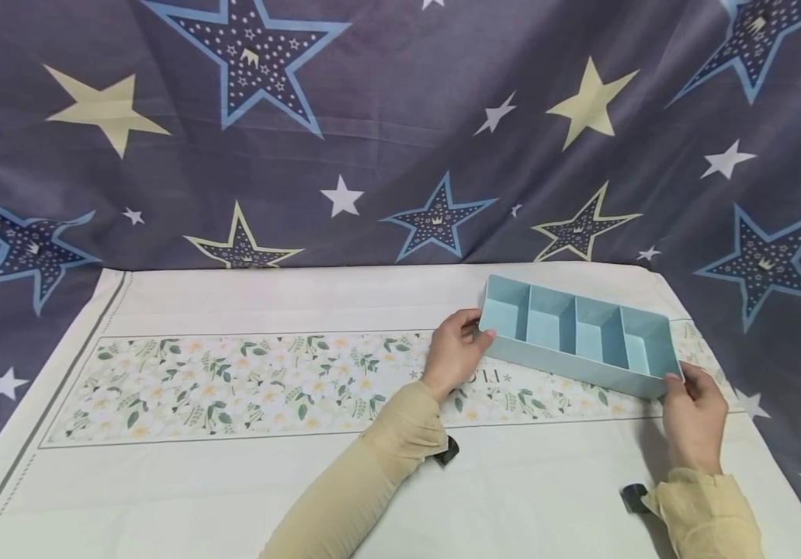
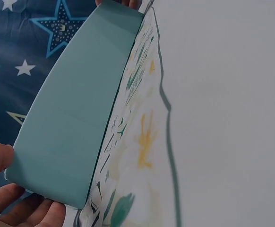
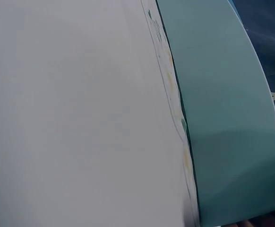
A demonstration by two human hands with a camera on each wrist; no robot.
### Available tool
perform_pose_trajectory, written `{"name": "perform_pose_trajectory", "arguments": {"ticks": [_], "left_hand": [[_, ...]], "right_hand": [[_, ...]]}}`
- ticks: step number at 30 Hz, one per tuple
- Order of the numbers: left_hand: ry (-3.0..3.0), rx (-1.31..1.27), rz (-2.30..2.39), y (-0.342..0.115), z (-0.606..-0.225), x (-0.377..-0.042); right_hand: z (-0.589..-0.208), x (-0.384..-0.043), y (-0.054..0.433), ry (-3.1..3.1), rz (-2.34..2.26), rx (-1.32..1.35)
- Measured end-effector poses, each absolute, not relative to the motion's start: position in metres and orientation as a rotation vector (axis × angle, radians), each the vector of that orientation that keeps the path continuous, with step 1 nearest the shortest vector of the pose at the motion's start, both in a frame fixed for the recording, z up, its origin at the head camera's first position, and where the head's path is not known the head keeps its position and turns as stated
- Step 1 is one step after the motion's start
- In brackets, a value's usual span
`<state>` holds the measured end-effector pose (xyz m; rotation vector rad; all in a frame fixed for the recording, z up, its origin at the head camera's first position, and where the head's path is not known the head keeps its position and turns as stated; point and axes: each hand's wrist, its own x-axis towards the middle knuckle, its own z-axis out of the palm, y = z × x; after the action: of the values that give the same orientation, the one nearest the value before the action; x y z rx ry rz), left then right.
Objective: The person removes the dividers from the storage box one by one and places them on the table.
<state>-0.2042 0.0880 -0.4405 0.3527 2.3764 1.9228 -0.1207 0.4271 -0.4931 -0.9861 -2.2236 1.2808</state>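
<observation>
A light blue storage box (image 1: pixel 568 359), open at the top, sits slanted at the right of the table. Dividers part it into several compartments in a row, and their bare floors show. My left hand (image 1: pixel 452 349) grips its left end, thumb at the front corner. At the opposite end, my right hand (image 1: pixel 697 419) holds the right corner, with the thumb on the rim. In the left wrist view, the smooth long side of the box fills the middle, and the fingers (image 2: pixel 31 205) reach round its end. Only a dark bit of the right hand (image 3: pixel 265 221) shows in the right wrist view.
A white tablecloth (image 1: pixel 233 497) with a printed floral band (image 1: pixel 233 384) covers the table. Behind it hangs a dark curtain (image 1: pixel 400 101) patterned with stars. Black pieces (image 1: pixel 446 451) are worn at both sleeved wrists.
</observation>
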Motion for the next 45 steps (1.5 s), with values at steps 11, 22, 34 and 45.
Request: {"name": "perform_pose_trajectory", "arguments": {"ticks": [11,22,34,45], "left_hand": [[2.394,0.334,1.915,0.081,-0.441,-0.203],[2.395,0.336,1.949,0.071,-0.443,-0.201],[2.400,0.331,1.974,0.063,-0.444,-0.201],[2.373,0.311,1.978,0.052,-0.445,-0.200]], "right_hand": [[-0.491,-0.123,0.418,-2.224,1.271,-0.972],[-0.465,-0.120,0.388,-2.236,1.290,-0.946],[-0.498,-0.134,0.408,-2.224,1.292,-0.945],[-0.493,-0.137,0.396,-2.231,1.320,-0.917]]}}
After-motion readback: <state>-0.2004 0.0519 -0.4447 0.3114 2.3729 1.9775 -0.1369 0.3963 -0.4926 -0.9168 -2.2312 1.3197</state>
